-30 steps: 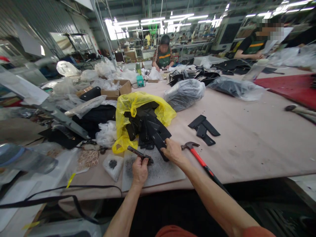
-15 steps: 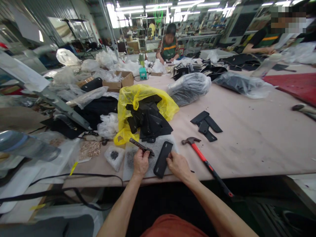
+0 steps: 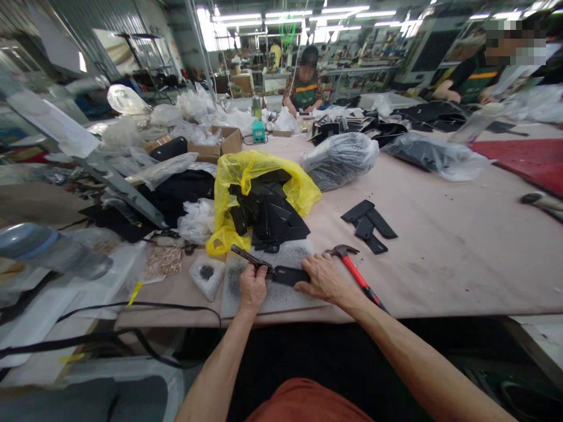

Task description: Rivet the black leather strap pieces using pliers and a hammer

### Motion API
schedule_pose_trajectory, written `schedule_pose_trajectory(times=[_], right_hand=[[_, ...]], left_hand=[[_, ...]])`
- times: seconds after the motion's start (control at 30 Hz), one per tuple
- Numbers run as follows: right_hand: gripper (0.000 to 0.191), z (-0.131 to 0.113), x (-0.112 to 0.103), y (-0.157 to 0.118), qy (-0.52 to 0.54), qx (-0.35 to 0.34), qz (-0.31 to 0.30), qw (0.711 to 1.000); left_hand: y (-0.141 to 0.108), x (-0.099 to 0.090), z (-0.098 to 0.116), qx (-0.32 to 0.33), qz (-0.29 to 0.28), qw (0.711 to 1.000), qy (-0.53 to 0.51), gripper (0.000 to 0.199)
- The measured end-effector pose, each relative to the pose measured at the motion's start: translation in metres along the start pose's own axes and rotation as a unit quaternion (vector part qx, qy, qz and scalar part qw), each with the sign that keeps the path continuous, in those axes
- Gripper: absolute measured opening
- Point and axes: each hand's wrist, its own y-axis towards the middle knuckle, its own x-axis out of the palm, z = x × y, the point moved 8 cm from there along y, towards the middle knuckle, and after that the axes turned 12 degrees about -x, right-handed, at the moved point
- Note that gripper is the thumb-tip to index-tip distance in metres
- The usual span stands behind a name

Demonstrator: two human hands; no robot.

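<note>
My left hand [image 3: 254, 286] is closed around a dark metal tool [image 3: 246, 256] above a pale speckled board [image 3: 241, 299]. A black strap piece [image 3: 288, 275] lies crosswise on the board, its left end close to the tool. Its right end is gripped by my right hand [image 3: 323, 276], thumb at the lower edge and fingers on top. Just beyond this hand rests a claw hammer [image 3: 352, 266] with a red and black handle, partly hidden by my forearm. Several black pieces [image 3: 370, 225] lie in a small pile farther right.
A yellow bag [image 3: 224, 170] full of black pieces stands behind the board. Left of the board are a white block [image 3: 215, 281] and a bag of small metal parts [image 3: 163, 261]. Plastic-wrapped bundles [image 3: 343, 158] lie farther back. A person [image 3: 307, 88] sits across the table.
The black piece has turned from upright to crosswise, its end now near the tool. My right hand has moved up and over its right end, near the hammer head. The view has shifted slightly.
</note>
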Motion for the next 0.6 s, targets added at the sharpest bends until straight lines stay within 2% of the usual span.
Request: schedule_pose_trajectory(times=[0.1, 0.17, 0.33, 0.43, 0.53, 0.6], right_hand=[[0.048, 0.002, 0.009, -0.014, 0.006, 0.091, 0.000, 0.996], [0.044, -0.006, 0.015, -0.017, 0.023, 0.128, -0.006, 0.992], [0.032, -0.029, 0.019, -0.002, 0.064, 0.193, -0.009, 0.979], [0.028, -0.032, 0.021, 0.006, 0.073, 0.237, -0.007, 0.969], [0.025, -0.030, 0.023, 0.006, 0.087, 0.243, -0.001, 0.966], [0.022, -0.031, 0.022, 0.003, 0.096, 0.213, 0.026, 0.972]], left_hand=[[0.001, -0.002, -0.003, -0.008, 0.014, 1.000, -0.014, 0.025], [0.001, -0.002, -0.003, -0.008, 0.012, 1.000, -0.011, 0.025], [0.001, 0.000, 0.001, -0.001, 0.001, 1.000, 0.000, 0.024], [0.000, -0.001, 0.003, 0.002, 0.001, 1.000, 0.010, 0.024], [0.000, -0.001, 0.005, 0.003, -0.003, 1.000, 0.020, 0.024], [-0.001, 0.000, 0.006, 0.005, -0.005, 1.000, 0.021, 0.024]])
